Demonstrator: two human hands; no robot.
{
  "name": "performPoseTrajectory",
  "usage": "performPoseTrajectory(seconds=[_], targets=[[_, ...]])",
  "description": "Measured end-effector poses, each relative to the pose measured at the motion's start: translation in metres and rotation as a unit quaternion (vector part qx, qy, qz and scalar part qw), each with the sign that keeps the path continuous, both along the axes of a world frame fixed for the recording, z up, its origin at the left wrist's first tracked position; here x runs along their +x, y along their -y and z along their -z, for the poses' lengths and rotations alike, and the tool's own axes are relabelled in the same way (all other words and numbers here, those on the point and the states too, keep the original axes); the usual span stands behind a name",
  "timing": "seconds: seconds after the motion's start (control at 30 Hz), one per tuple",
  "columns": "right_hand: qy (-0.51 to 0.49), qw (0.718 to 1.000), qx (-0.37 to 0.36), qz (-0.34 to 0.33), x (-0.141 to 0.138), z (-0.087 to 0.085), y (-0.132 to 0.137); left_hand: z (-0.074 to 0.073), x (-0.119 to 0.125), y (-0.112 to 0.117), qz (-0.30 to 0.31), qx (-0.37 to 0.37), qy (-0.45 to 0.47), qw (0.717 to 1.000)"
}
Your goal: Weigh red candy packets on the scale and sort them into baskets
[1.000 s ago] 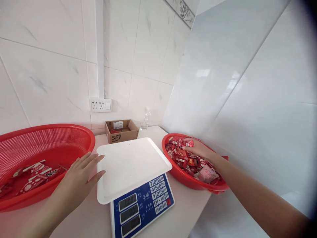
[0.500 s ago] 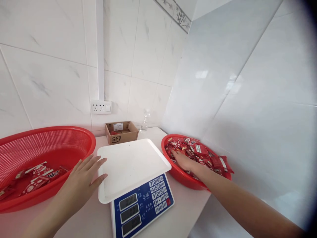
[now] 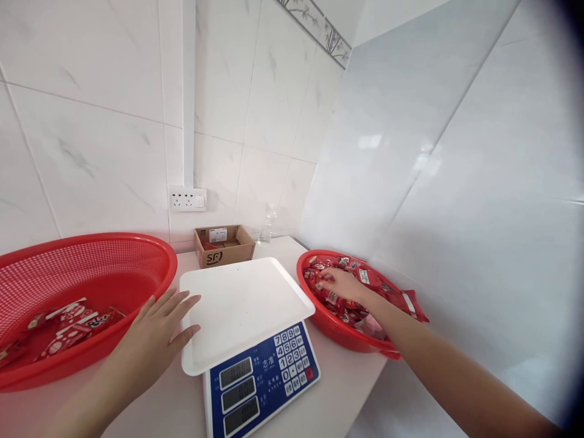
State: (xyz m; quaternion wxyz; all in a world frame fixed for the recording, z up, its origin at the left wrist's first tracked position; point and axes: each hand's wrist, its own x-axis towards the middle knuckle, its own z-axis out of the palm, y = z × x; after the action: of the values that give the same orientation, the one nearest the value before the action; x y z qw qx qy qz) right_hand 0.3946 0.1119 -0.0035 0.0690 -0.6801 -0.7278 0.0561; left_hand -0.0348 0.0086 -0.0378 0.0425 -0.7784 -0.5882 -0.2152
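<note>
A: Packets (image 3: 332,298), where?
B: Most heaped in the right basket (image 3: 337,328), beside the scale (image 3: 267,377). A few more lie in the left basket (image 3: 132,255).
A: What changed?
B: Half a second ago the right hand (image 3: 344,285) was down among the packets, fingertips mostly hidden. Now it's lifted a bit, bent fingers showing over the heap. The pink packet (image 3: 371,326), blocked by the forearm then, shows again.
A: Meaning?
B: My read: still picking through the right-hand heap. The left basket's few look the same, so no sign of a packet carried across.
A: Right hand pose?
B: Forearm slants in from lower right over the basket, fingers pointing left, half curled. Pinching a packet or not? Can't tell.
A: Left hand (image 3: 157,328)?
B: Hasn't really moved. Palm down, fingers spread, nothing seen in its grasp. Fingertips overlap the left edge of the pan (image 3: 246,310); resting or hovering, can't tell.
A: Rest?
B: Box (image 3: 228,254) just behind the pan, clear bottle (image 3: 266,225) beside it near the wall (image 3: 219,164). All on the table (image 3: 337,377).
</note>
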Motion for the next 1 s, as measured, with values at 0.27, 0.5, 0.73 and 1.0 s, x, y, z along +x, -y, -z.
performPoseTrajectory(seconds=[0.27, 0.5, 0.73, 1.0], targets=[[0.009, 1.000, -0.020, -0.013, -0.030, 0.017, 0.007, -0.004, 0.002, 0.004, 0.001, -0.020, 0.002, 1.000], [-0.013, 0.998, 0.046, 0.046, -0.017, -0.015, -0.002, -0.003, 0.003, 0.002, 0.005, -0.039, -0.010, 0.999], [-0.049, 0.994, 0.086, -0.036, -0.068, -0.035, 0.014, -0.003, 0.004, 0.003, 0.008, -0.041, -0.020, 0.999], [-0.077, 0.988, 0.006, -0.131, -0.111, -0.041, 0.025, -0.020, 0.009, 0.012, -0.004, -0.062, -0.038, 0.997]])
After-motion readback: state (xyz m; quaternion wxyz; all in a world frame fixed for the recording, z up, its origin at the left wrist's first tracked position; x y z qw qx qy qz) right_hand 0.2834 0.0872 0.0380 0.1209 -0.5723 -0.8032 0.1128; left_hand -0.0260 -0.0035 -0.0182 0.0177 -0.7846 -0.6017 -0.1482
